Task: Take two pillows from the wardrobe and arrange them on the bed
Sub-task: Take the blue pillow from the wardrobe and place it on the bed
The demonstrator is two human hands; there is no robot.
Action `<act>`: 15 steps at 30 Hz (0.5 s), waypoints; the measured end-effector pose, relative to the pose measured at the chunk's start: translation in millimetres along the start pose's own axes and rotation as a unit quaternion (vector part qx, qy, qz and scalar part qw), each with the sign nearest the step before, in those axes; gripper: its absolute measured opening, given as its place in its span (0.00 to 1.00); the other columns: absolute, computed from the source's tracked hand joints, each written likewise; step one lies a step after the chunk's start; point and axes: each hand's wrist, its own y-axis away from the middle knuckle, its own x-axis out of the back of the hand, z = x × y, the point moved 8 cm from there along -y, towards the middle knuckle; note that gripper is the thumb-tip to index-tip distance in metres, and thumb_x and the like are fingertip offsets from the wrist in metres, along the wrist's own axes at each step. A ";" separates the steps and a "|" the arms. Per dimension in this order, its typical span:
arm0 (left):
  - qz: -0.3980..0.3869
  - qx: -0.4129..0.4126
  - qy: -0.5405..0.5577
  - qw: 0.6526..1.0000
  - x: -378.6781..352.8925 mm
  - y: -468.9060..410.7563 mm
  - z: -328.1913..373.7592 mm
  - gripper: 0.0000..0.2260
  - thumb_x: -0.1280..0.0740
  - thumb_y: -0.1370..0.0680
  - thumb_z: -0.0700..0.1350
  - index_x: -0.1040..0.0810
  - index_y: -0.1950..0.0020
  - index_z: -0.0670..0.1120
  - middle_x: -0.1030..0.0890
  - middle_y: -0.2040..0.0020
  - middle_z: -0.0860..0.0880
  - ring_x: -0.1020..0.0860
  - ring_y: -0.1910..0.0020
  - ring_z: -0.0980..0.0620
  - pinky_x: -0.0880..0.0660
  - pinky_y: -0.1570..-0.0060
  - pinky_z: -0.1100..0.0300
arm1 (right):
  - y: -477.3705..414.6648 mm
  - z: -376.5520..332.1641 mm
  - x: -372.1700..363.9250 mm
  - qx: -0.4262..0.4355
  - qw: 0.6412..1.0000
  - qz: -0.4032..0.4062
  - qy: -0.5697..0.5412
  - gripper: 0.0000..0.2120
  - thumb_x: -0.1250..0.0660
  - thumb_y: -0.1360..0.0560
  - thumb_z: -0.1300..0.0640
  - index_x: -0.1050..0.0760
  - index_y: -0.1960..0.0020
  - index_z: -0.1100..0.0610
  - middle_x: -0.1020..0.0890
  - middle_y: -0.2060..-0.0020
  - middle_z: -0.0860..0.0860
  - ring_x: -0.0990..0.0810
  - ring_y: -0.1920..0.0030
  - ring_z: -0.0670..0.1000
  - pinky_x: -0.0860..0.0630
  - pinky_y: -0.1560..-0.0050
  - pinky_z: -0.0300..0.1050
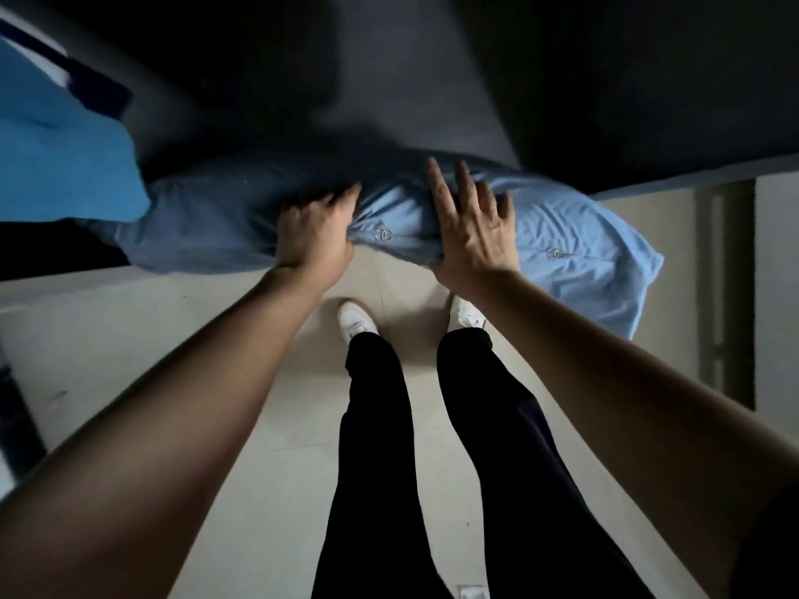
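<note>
We are seeing a light blue pillow (389, 218) lying crosswise through the middle of the frame, its left part in shadow and its right end (605, 261) brighter and hanging past the dark edge above it, over the pale floor (216, 339). Small embroidered marks are showing on the pillowcase near the center. The left hand (313, 239) is gripping the pillow's lower edge at center frame, fingers curled and bunching the fabric. The right hand (473, 227) is lying flat on the pillow just to the right of it, fingers spread and pointing toward the top of the frame, palm pressing on the cloth. Both bare forearms are reaching in from the lower corners. Above the pillow a dark gray surface (410, 101) is filling the upper frame; whether it is the bed or the wardrobe interior we cannot tell, the light is too dim. A brighter blue cloth (56, 157) is sitting at the upper left, touching the pillow's shaded end. Below center, black trousers (389, 425) and two white shoes (356, 322) are standing on the floor. A dark vertical strip (726, 296) is running along the right edge.
</note>
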 end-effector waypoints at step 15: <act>0.061 -0.090 -0.097 0.989 220.4 165.2 58.5 0.29 0.35 0.28 0.39 0.31 0.27 0.52 0.22 0.34 0.48 0.21 0.42 0.41 0.25 0.46 0.50 | 177.8 -37.6 211.8 0.016 0.999 0.034 -0.015 0.37 0.33 0.30 0.47 0.41 0.23 0.44 0.19 0.38 0.52 0.19 0.43 0.60 0.24 0.44 0.54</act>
